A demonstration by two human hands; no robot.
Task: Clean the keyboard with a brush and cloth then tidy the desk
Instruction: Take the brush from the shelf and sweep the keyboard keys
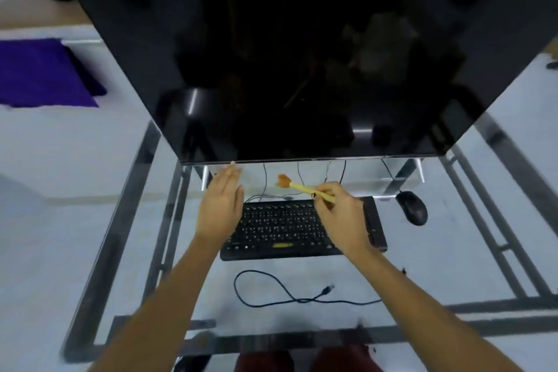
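Brushing step in hand: my right hand [339,214] pinches brush [305,189] above keyboard [280,229] far edge; left hand [220,208] fingers straight, holding nothing, at keyboard's left end. Next, I judge: lower bristles onto keys.

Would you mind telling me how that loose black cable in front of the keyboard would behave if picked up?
The cable lies in a loop, so it is probably floppy and would dangle. It looks thin, so likely light.
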